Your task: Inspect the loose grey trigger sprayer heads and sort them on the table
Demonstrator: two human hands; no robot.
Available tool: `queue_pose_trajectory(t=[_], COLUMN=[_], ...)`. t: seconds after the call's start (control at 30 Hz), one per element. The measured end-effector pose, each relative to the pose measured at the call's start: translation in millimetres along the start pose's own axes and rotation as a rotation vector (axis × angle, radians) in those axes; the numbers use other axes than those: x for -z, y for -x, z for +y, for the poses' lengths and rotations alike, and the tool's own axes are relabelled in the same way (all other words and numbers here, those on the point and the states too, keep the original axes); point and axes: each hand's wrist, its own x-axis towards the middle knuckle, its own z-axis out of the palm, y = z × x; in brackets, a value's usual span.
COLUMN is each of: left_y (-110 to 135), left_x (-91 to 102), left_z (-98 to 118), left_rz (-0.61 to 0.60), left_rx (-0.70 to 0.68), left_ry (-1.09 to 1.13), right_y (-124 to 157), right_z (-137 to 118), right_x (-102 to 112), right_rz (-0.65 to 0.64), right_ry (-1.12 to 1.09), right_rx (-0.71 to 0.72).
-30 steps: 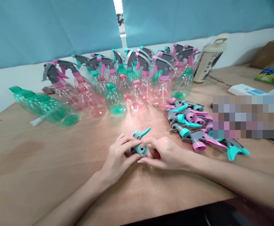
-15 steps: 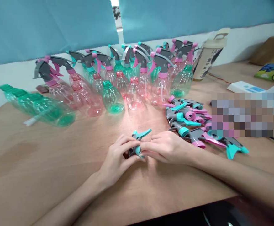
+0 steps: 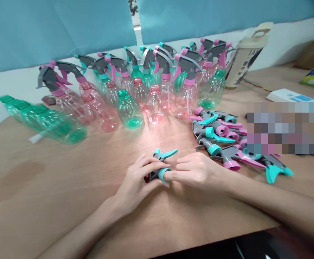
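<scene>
My left hand [image 3: 137, 178] is closed round a grey trigger sprayer head [image 3: 161, 155] with a turquoise lever, nozzle and collar. The collar's open end faces right. My right hand [image 3: 197, 171] is beside it, its index finger stretched to the mouth of the collar [image 3: 163, 174] and its other fingers curled in. The thumb and palm of that hand are hidden, so whether it pinches something small cannot be seen. To the right lies a heap of loose sprayer heads [image 3: 213, 149], grey with pink or turquoise parts.
Behind my hands stand pink bottles [image 3: 157, 108] and green bottles [image 3: 130, 111], several with sprayers fitted. Several green bottles [image 3: 65, 126] lie on their sides at left. A cream tumbler [image 3: 244, 61] and a white box [image 3: 290, 96] are at right. The wooden table's [image 3: 205, 233] front edge is near.
My right hand has drawn slightly right, uncovering more of the turquoise collar, with its index finger now at the opening. My left hand still holds the sprayer head. The view has shifted slightly.
</scene>
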Motion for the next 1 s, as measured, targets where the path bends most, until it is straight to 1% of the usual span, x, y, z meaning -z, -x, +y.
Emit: queue_pose_trajectory(t=[0.1,0.2,0.4,0.5,0.57,0.67,0.73,0.87,0.93,1.0], left_y=[0,1,0,-2,-3,-3,-2,-1,0,0], left_x=[0.6,1.3,-1.3,-2.1,-0.6,3.4,4.7,2.3,0.8,0.2], left_z=[0,1,7,5,-2,-15,-20,-17,-14,-14], left_rz=[-0.005,-0.001,-0.004,0.008,0.062,0.201,0.24,0.204,0.2,0.21], left_rx=[0.0,0.023,0.083,0.137,0.197,0.266,0.279,0.262,0.252,0.251], left_ry=[0.009,0.017,0.085,0.146,0.181,0.206,0.215,0.216,0.209,0.206], right_y=[-2,-3,-1,3,6,8,8,6,6,7], right_z=[-1,-2,-4,-4,-4,-4,-5,-9,-9,-7], right_x=[1,1,3,7,10,13,12,8,6,5], right_rz=[0.064,0.097,0.102,0.102,0.115,0.12,0.097,-0.025,-0.083,-0.135], right_ry=[0.011,0.006,-0.001,-0.045,-0.079,-0.148,-0.225,-0.4,-0.424,-0.394], right_rx=[0.009,0.002,-0.025,-0.065,-0.121,-0.228,-0.309,-0.461,-0.531,-0.581])
